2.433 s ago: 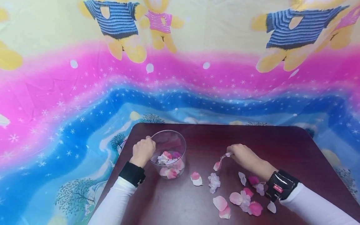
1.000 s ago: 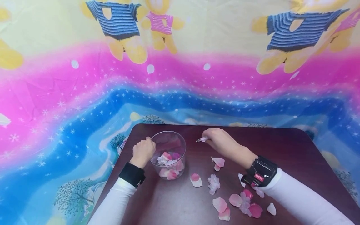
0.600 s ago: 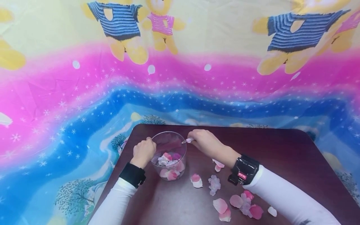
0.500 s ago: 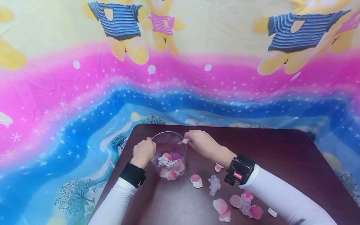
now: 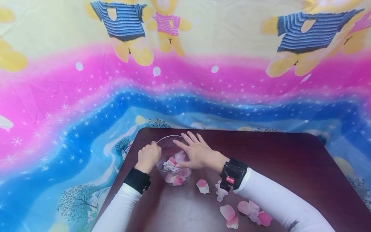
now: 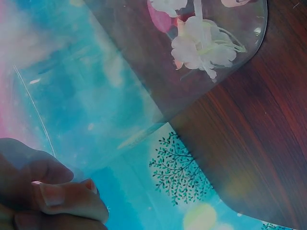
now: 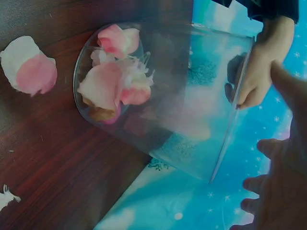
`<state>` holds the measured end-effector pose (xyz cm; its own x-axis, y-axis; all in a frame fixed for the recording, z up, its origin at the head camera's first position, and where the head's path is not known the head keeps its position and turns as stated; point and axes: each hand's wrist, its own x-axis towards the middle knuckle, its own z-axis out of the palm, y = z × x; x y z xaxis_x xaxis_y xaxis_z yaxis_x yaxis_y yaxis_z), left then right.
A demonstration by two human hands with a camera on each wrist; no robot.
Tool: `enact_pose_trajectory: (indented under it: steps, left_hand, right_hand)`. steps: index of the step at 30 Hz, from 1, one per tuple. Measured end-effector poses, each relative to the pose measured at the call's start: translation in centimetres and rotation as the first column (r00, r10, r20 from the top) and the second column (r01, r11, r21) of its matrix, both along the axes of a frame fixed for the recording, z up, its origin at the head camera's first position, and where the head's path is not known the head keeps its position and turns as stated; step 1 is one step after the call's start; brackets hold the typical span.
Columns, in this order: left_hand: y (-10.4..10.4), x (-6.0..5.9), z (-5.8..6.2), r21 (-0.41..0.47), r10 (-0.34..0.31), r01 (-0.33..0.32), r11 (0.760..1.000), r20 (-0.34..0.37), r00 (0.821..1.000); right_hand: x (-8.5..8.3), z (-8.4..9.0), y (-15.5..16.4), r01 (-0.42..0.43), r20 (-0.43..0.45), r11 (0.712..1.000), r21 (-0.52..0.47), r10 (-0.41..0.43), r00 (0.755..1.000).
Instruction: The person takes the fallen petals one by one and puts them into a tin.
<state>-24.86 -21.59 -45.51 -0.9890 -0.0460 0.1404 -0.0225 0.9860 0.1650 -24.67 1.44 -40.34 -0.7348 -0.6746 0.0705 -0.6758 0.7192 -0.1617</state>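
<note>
- Dark wooden table (image 5: 290, 167) in front of a bright cartoon-bear cloth (image 5: 185, 80) is what I get from the head view. My left hand (image 5: 148, 156) is curled on the near-left rim of the clear plastic cup (image 5: 167, 143), holding it upright. My right hand (image 5: 195, 153) hovers flat over the cup's mouth, fingers spread and holding nothing. One pale petal (image 5: 180, 156) sits just under the palm, above the petals in the cup (image 5: 174, 178). Loose petals (image 5: 227, 211) lie on the table on the wrist side of the right hand.
- Left wrist view: my fingertips (image 6: 67, 196) pinch the thin rim; a white blossom (image 6: 204, 45) lies against the cup's base.
- Right wrist view: the cup wall (image 7: 192, 110) looks thin and see-through, with pink petals piled at the bottom (image 7: 117, 81), and one petal outside on the table (image 7: 29, 64).
- My judgement: the petals are feather-light, soft and easily creased or blown about, so I'd take each with a gentle fingertip pinch at its edge. The cup seems light and tippy, so it's best steadied at the rim.
</note>
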Motion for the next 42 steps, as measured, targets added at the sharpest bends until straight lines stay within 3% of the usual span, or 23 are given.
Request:
enact_pose_trajectory:
  steps: [2,4,21,42]
  left_hand:
    - [0.0,0.0,0.0,-0.005,0.000,0.000,1.000,0.000,1.000]
    - [0.0,0.0,0.1,-0.008,0.001,-0.001,1.000,0.003,1.000]
    - [0.0,-0.2,-0.1,-0.004,0.003,-0.003,1.000,0.001,1.000]
    - [0.0,-0.1,0.1,0.002,0.003,-0.003,1.000,0.012,1.000]
  right_hand:
    - [0.3,0.0,0.0,0.000,0.058,0.997,0.076,-0.004,0.998]
    - [0.4,0.0,0.0,-0.001,0.077,0.997,0.073,-0.004,0.997]
    - [0.9,0.3,0.7,-0.007,0.054,0.998,0.058,0.004,0.999]
    - [1.3,0.6,4.2,0.036,0.012,0.999,0.020,-0.036,0.999]
